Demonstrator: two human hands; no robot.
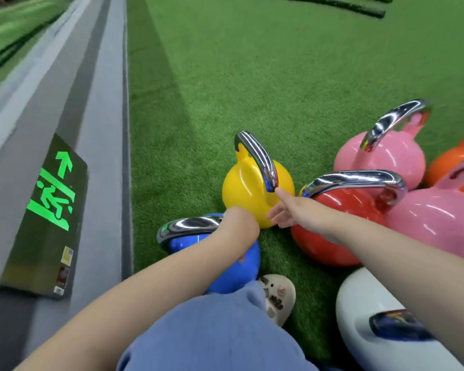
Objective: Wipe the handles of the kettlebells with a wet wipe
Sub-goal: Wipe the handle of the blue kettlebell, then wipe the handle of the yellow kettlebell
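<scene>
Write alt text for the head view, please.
A person's right hand reaches to the chrome handle of a yellow kettlebell on green turf, while the left hand rests at a blue kettlebell; no wipe is visible.

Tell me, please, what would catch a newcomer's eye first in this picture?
Probably the cluster of glossy kettlebells on the green turf: the yellow kettlebell in the middle, the red kettlebell to its right, the blue kettlebell nearest. The right hand reaches to the yellow one's chrome handle. At left, a glowing green exit sign lies on the grey ledge.
</scene>
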